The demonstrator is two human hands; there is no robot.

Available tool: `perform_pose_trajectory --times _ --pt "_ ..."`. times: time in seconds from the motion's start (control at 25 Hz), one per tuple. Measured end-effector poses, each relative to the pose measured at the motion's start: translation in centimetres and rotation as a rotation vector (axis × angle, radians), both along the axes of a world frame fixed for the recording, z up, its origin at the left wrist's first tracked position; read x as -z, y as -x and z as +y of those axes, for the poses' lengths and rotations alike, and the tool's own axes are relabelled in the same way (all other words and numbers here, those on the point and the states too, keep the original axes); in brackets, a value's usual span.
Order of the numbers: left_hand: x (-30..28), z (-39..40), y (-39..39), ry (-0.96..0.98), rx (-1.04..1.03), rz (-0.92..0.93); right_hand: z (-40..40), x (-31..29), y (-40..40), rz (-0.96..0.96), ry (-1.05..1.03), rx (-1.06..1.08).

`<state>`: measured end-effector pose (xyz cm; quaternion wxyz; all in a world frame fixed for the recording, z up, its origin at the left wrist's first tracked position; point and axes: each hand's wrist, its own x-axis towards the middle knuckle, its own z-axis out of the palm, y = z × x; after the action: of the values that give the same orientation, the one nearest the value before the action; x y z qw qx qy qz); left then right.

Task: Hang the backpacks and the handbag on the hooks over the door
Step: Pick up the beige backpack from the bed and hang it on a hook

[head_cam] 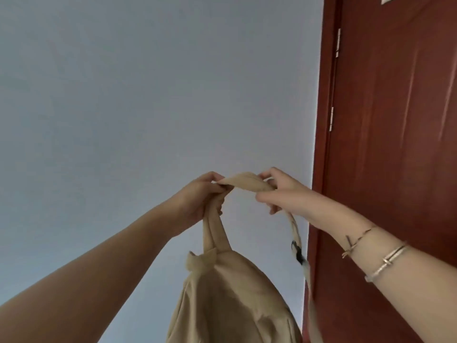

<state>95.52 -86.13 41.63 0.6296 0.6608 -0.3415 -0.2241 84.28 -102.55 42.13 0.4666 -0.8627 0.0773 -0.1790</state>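
I hold the tan backpack (pixel 230 300) up in front of a pale wall (pixel 123 95), my left hand (pixel 200 199) gripping one end of its strap (pixel 243 180) and my right hand (pixel 279 191) pinching the other. To hang it well, I should keep the loop wide and taut. The red door (pixel 395 144) stands just right; no hooks show.

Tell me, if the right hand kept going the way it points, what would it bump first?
The right hand points left along the bag strap, so it would likely meet the left hand first, though depth is hard to judge.
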Motion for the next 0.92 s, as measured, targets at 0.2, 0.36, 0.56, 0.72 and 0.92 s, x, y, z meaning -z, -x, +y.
perform_pose_trajectory --times 0.2,0.36,0.56,0.72,0.92 --pt "-2.7 -12.1 -4.8 -0.036 0.387 -0.158 -9.8 -3.3 -0.1 -0.101 -0.161 0.172" --pt "-6.1 -22.5 -6.6 0.119 0.574 -0.168 -16.3 -8.5 1.1 -0.16 -0.136 0.248" --pt "-9.8 -32.5 -6.7 0.383 0.757 -0.142 -22.6 -15.0 0.8 -0.224 -0.162 0.288" --pt "-15.4 -38.9 -8.0 0.603 0.577 -0.355 -28.0 -19.3 -0.5 -0.195 -0.086 0.291" --pt "-22.3 -46.1 -10.2 0.639 0.539 -0.538 -34.8 -25.0 -0.7 -0.234 -0.003 0.319"
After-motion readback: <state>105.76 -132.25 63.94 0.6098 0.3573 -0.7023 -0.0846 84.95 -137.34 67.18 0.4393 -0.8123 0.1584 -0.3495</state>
